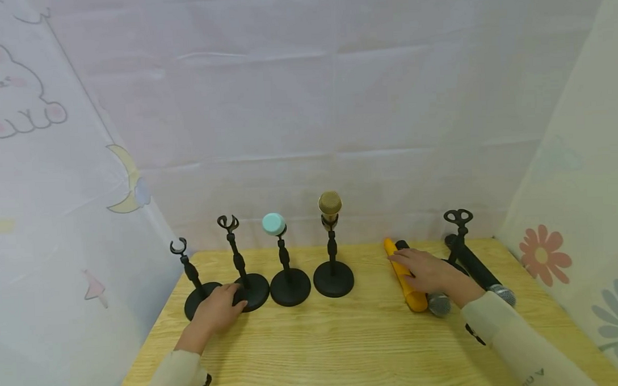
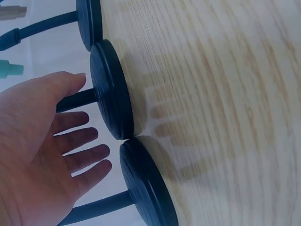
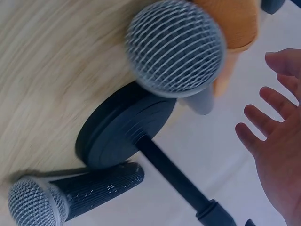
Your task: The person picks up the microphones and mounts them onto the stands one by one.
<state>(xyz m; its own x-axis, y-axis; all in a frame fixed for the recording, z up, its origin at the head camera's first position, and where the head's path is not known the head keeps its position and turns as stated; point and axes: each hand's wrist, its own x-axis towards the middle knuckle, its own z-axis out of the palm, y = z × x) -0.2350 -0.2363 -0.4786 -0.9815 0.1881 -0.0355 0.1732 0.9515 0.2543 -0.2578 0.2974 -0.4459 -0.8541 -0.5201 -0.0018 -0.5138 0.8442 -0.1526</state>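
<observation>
The left hand (image 1: 218,310) hovers by the bases of the two leftmost black stands, fingers spread; in the left wrist view its thumb lies near the pole of one stand (image 2: 112,89). Fingers extended, the right hand (image 1: 426,271) is over an orange microphone (image 1: 413,296) and a black one with a silver mesh head (image 1: 439,305). In the right wrist view the right hand (image 3: 277,117) appears apart from the mesh head (image 3: 176,47). A teal-headed microphone (image 1: 274,224) and a gold one (image 1: 330,203) sit in the two middle stands.
A black stand (image 1: 459,224) stands at the right, with another black microphone (image 1: 477,266) lying beside it. The wooden table (image 1: 304,352) is bounded by a white cloth (image 1: 265,115) behind and patterned cloths at both sides.
</observation>
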